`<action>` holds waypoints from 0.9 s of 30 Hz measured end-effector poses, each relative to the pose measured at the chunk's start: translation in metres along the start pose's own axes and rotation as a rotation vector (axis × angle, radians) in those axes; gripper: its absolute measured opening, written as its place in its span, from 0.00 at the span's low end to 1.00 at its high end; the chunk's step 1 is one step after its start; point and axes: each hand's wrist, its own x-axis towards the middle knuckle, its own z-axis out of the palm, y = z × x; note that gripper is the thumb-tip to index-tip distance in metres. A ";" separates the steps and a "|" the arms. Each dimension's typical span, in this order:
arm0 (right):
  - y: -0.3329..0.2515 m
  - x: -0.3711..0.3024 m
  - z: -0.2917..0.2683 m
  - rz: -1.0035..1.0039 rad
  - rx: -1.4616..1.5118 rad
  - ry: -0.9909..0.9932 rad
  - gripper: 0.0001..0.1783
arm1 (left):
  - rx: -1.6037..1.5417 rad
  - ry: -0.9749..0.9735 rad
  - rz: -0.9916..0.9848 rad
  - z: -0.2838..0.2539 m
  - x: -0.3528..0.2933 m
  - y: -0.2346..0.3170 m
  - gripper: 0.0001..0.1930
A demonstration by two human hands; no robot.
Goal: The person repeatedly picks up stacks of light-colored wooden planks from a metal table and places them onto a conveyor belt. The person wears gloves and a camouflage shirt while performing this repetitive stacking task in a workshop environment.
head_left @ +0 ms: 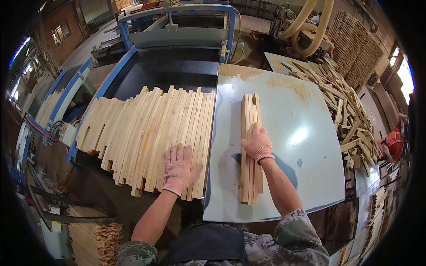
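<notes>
Many pale wooden strips [146, 128] lie side by side on the black conveyor belt [164, 66], their near ends uneven. My left hand [179, 166], in a pinkish knit glove, rests flat on the right-hand part of this row with its fingers stretched out. On the smooth pale tabletop [288, 177] a small bundle of wooden strips [249, 177] lies lengthwise. My right hand [257, 142], gloved alike, grips the bundle from above near its middle, fingers curled over it. The undersides of the strips are hidden.
A blue machine frame [177, 11] spans the belt's far end. Loose wood pieces [341, 102] are heaped beyond the tabletop's right edge. Thick beige hoses [319, 35] hang at the back right. Stacked wood [95, 235] stands low at left. Another person in red [393, 142] is at far right.
</notes>
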 end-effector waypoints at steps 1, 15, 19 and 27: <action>0.000 0.000 0.003 -0.014 0.006 0.026 0.53 | -0.003 -0.004 0.005 0.001 -0.001 -0.004 0.49; -0.093 -0.016 0.074 0.028 0.859 -0.384 0.15 | -0.344 0.628 -0.072 -0.063 -0.011 -0.251 0.39; -0.091 -0.019 0.097 0.116 1.014 -0.217 0.24 | -0.134 0.682 -0.425 -0.116 -0.024 -0.428 0.45; -0.085 -0.037 0.143 -0.126 0.048 0.300 0.30 | 0.324 0.448 -0.723 -0.211 0.000 -0.614 0.45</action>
